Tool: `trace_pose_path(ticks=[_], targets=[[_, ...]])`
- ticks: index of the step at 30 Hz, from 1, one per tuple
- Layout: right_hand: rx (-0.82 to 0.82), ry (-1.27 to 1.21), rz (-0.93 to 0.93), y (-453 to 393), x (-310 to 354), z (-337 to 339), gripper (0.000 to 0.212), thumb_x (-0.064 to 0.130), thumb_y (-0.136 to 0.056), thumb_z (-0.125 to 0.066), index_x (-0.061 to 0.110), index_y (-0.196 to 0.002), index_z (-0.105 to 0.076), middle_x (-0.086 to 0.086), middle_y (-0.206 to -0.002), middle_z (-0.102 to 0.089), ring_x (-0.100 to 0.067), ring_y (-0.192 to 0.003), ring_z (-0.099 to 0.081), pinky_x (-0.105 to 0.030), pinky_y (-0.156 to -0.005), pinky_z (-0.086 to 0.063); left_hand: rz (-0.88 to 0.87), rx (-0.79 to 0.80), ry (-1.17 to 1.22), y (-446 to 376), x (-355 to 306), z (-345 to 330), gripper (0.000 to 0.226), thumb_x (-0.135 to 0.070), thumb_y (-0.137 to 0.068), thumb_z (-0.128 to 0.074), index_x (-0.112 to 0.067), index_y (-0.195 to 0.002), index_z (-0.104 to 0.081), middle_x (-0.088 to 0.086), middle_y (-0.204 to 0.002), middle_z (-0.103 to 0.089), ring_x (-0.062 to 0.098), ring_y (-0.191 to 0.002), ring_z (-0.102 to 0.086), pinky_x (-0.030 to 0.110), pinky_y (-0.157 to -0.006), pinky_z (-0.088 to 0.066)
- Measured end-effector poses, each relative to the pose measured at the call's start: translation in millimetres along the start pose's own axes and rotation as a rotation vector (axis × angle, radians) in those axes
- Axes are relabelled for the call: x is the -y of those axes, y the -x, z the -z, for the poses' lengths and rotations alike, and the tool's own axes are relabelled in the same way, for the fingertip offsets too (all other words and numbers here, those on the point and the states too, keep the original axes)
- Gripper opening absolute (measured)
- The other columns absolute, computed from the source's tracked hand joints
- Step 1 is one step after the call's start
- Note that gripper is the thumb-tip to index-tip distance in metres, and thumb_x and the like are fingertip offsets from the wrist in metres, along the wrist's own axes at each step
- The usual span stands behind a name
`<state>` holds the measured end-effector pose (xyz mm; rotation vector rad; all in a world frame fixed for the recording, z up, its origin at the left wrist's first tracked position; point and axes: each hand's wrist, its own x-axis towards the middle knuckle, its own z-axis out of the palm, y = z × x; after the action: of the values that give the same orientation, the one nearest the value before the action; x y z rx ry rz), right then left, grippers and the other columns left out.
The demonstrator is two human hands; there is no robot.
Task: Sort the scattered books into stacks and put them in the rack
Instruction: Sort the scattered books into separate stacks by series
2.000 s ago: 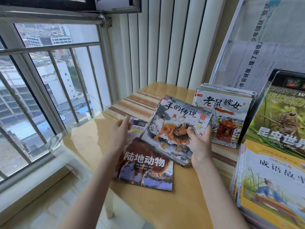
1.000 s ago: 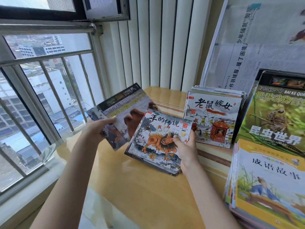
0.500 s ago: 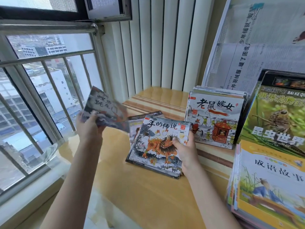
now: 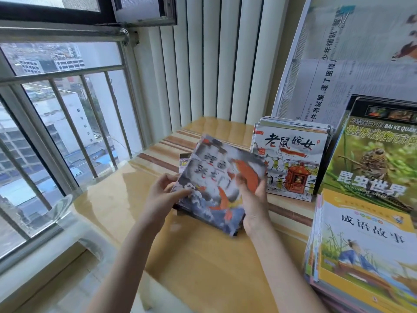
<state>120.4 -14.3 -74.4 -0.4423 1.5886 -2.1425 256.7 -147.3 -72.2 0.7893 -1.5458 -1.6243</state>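
Note:
A thin picture book with an orange carp on a grey cover (image 4: 216, 177) lies on top of a small stack of books in the middle of the wooden table (image 4: 203, 256). My left hand (image 4: 162, 195) pinches its left edge. My right hand (image 4: 252, 199) grips its right edge with the thumb on the cover. The books under it are mostly hidden; only a corner of one (image 4: 184, 161) shows at the back left.
A leaning stack fronted by a white book with a red sedan chair (image 4: 291, 163) stands behind. A green insect book (image 4: 372, 159) and a yellow-edged stack (image 4: 365, 256) fill the right. A white mesh rack holding newspaper (image 4: 338, 64) stands at the back. Window bars (image 4: 56, 132) run along the left.
My left hand has carried the carp book from the air on the left over onto the stack, covering the lion-beast book. My right hand now holds the carp book's right edge.

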Motion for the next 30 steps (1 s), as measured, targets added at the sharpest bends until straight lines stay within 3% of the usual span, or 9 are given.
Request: trace_pose_path(ticks=[4,6,8,11,15,20,22,27,30], targets=[[0.093,0.154,0.246,5,18,2,0.098,0.012,-0.081,-0.072,0.057,-0.141,-0.009,0.02,-0.152,-0.018,-0.002,-0.136,-0.027,-0.027,-0.108,-0.025,-0.01,0.176,-0.107,6,-18,-3,0.062,0.014,-0.068,-0.073,-0.013,-0.114,-0.042,0.007,-0.095,-0.07,0.007,-0.074,-0.07,0.02,-0.059,-0.054],[0.141,0.217,0.323,4,31,8,0.092,0.015,-0.079,-0.074,0.049,-0.144,-0.018,0.016,-0.151,-0.028,0.002,-0.133,-0.032,-0.022,-0.108,-0.029,-0.078,0.276,-0.124,8,-31,-9,0.073,0.006,-0.065,-0.078,-0.018,-0.123,-0.041,0.004,-0.097,-0.071,0.01,-0.082,-0.071,0.022,-0.065,-0.055],[0.164,0.225,0.315,5,39,11,0.076,0.028,-0.073,-0.078,0.031,-0.138,-0.039,0.008,-0.129,-0.058,-0.001,-0.115,-0.055,-0.022,-0.099,-0.045,-0.165,0.296,-0.163,8,-39,-19,0.065,0.002,-0.067,-0.078,-0.019,-0.119,-0.046,-0.003,-0.099,-0.067,0.002,-0.084,-0.069,0.017,-0.067,-0.054],[0.121,0.297,0.255,8,36,13,0.085,0.051,-0.065,-0.079,0.03,-0.137,-0.038,0.006,-0.128,-0.059,-0.011,-0.119,-0.054,-0.03,-0.101,-0.043,-0.195,0.265,-0.118,10,-34,-34,0.061,0.003,-0.067,-0.079,-0.026,-0.108,-0.045,-0.002,-0.101,-0.064,0.002,-0.086,-0.068,0.018,-0.068,-0.054],[0.023,0.365,0.174,12,28,12,0.079,0.036,-0.072,-0.077,0.015,-0.138,-0.039,0.013,-0.105,-0.067,-0.009,-0.107,-0.06,-0.03,-0.096,-0.046,-0.183,0.23,-0.084,14,-7,-43,0.056,0.01,-0.072,-0.073,-0.013,-0.109,-0.038,0.005,-0.1,-0.062,0.006,-0.086,-0.068,0.019,-0.07,-0.055],[-0.144,0.471,0.217,12,48,12,0.087,0.03,-0.081,-0.072,0.015,-0.148,-0.019,0.0,-0.14,-0.045,-0.017,-0.131,-0.041,-0.013,-0.092,-0.028,-0.264,0.104,-0.12,9,-4,-65,0.051,-0.012,-0.067,-0.078,-0.028,-0.099,-0.042,0.002,-0.101,-0.066,0.018,-0.094,-0.068,0.041,-0.078,-0.058],[-0.276,0.574,0.328,6,64,19,0.084,0.028,-0.083,-0.07,0.009,-0.146,-0.018,-0.006,-0.14,-0.042,-0.022,-0.129,-0.041,-0.013,-0.091,-0.031,-0.324,0.083,-0.156,3,-10,-88,0.052,-0.013,-0.066,-0.077,-0.029,-0.098,-0.04,0.003,-0.102,-0.065,0.018,-0.094,-0.067,0.044,-0.078,-0.057],[-0.546,0.967,0.484,-25,100,62,0.068,0.031,-0.08,-0.072,-0.002,-0.127,-0.036,-0.02,-0.119,-0.053,-0.035,-0.111,-0.051,-0.035,-0.08,-0.043,-0.421,0.175,-0.276,-5,-12,-165,0.045,-0.007,-0.079,-0.07,-0.01,-0.108,-0.036,0.007,-0.111,-0.045,0.018,-0.104,-0.045,0.033,-0.093,-0.042],[-0.54,1.277,0.309,-44,101,89,0.074,0.037,-0.082,-0.068,-0.001,-0.133,-0.031,-0.022,-0.134,-0.041,-0.037,-0.124,-0.04,-0.04,-0.093,-0.041,-0.432,0.18,-0.56,-14,16,-190,0.06,-0.007,-0.078,-0.057,0.015,-0.127,-0.032,0.027,-0.125,-0.037,0.038,-0.115,-0.036,0.052,-0.105,-0.029]])
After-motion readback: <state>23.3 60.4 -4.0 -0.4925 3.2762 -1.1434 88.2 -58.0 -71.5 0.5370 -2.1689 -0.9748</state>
